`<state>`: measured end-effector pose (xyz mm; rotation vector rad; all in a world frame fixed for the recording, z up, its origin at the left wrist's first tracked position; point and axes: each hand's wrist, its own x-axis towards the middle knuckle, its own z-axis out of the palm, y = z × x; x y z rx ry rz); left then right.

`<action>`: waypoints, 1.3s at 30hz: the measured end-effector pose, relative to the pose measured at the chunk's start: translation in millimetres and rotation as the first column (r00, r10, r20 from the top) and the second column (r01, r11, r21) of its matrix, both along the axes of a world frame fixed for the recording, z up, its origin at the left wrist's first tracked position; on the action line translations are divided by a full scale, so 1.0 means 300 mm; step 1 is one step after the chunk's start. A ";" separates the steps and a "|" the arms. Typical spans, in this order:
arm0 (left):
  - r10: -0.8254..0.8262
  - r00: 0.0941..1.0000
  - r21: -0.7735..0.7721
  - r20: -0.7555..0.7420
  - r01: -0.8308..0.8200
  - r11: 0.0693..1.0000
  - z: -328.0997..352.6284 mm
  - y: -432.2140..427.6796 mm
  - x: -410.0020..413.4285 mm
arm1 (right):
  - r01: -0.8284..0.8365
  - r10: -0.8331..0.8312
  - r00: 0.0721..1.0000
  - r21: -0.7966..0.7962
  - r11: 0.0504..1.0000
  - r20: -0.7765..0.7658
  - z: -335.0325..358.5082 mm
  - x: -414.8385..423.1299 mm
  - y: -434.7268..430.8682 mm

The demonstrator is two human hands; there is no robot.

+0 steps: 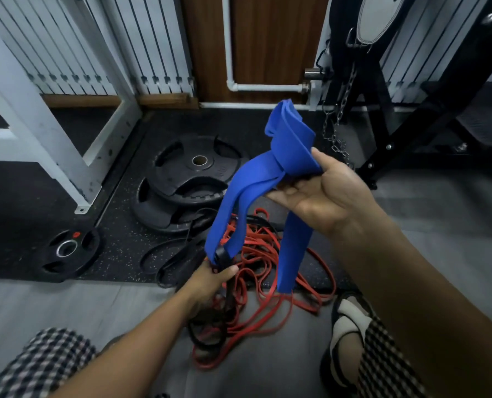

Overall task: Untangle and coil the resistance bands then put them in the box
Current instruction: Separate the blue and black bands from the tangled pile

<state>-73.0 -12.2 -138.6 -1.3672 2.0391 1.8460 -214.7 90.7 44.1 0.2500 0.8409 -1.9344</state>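
Note:
A wide blue resistance band is knotted and bunched at the top. My right hand holds that knotted part up, palm toward me, fingers curled round it. One blue tail hangs down to about knee height. My left hand grips the band's lower loop together with a black band. On the floor under both hands lies a tangle of thin red bands mixed with black ones. No box is in view.
Stacked black weight plates lie on the speckled mat behind the tangle, a smaller plate to the left. A white rack frame stands left, a black machine with a hanging chain right. My sandalled foot is at lower right.

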 end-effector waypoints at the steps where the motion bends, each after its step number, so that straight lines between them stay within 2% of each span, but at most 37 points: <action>1: 0.046 0.997 0.075 -0.053 -0.042 0.996 0.003 0.007 -0.006 | -0.008 0.008 1.000 -0.011 1.000 -0.001 0.003 -0.002 0.003; 4: 0.115 0.990 0.268 -0.088 -0.087 0.959 0.039 0.040 -0.029 | -0.018 0.018 1.000 -0.042 0.999 0.002 0.004 -0.004 0.011; 6: 0.117 0.992 0.254 -0.049 -0.101 0.962 0.053 0.054 -0.043 | 0.024 -0.024 0.999 0.002 1.000 -0.047 -0.014 -0.021 0.014; 8: 0.064 0.998 0.091 0.023 -0.066 0.994 0.072 0.041 -0.043 | 0.106 -0.091 0.986 0.105 0.989 -0.136 -0.055 -0.050 0.017; 10: -0.021 0.986 -0.160 0.164 0.047 0.986 0.119 0.006 -0.030 | 0.143 -0.090 0.972 0.242 0.960 -0.217 -0.119 -0.079 0.016; 12: -0.053 0.896 -0.422 0.441 0.259 0.869 0.205 -0.025 -0.007 | 0.122 -0.036 0.971 0.358 0.926 -0.236 -0.180 -0.090 0.010; 13: -0.047 0.835 -0.492 0.549 0.368 0.789 0.258 -0.032 0.003 | 0.106 -0.015 0.973 0.388 0.916 -0.230 -0.208 -0.085 0.007; 15: -0.085 0.813 -0.563 0.577 0.470 0.680 0.347 -0.042 0.009 | 0.075 0.031 0.972 0.437 0.896 -0.231 -0.250 -0.059 -0.001; 16: -0.131 0.837 -0.585 0.531 0.475 0.657 0.388 -0.047 0.007 | 0.062 0.057 0.969 0.458 0.887 -0.241 -0.265 -0.040 -0.005; 18: -0.262 0.901 -0.633 0.347 0.431 0.644 0.473 -0.054 0.006 | 0.025 0.101 0.965 0.467 0.884 -0.243 -0.285 -0.005 -0.009; 21: -0.457 0.880 -0.692 0.126 0.409 0.595 0.622 -0.052 0.014 | -0.084 0.192 0.961 0.453 0.887 -0.197 -0.306 0.031 -0.011; 22: -0.472 0.881 -0.686 0.025 0.359 0.633 0.665 -0.052 0.019 | -0.106 0.207 0.960 0.437 0.893 -0.190 -0.309 0.042 -0.012; 23: -0.446 0.888 -0.651 -0.115 0.272 0.709 0.704 -0.053 0.027 | -0.099 0.203 0.958 0.431 0.897 -0.203 -0.313 0.050 -0.010; 25: -0.251 0.860 -0.488 -0.444 0.003 0.873 0.768 -0.055 0.050 | -0.037 0.184 0.941 0.456 0.889 -0.285 -0.320 0.060 -0.009; 27: -0.032 0.730 -0.270 -0.683 -0.211 0.939 0.821 -0.053 0.071 | 0.053 0.165 0.908 0.494 0.868 -0.386 -0.332 0.059 -0.007; 29: 0.002 0.640 -0.238 -0.769 -0.289 0.927 0.867 -0.056 0.077 | 0.096 0.172 0.877 0.516 0.851 -0.448 -0.345 0.058 0.000; 31: -0.045 0.598 -0.284 -0.801 -0.312 0.907 0.921 -0.060 0.068 | 0.076 0.213 0.872 0.552 0.830 -0.441 -0.368 0.063 0.006; 36: -0.139 0.553 -0.395 -0.821 -0.377 0.838 1.060 -0.065 0.038 | 0.058 0.293 0.840 0.613 0.788 -0.456 -0.535 0.003 0.001; 39: -0.214 0.548 -0.453 -0.809 -0.349 0.821 1.095 -0.057 0.016 | 0.062 0.277 0.862 0.631 0.773 -0.424 -0.478 0.004 0.029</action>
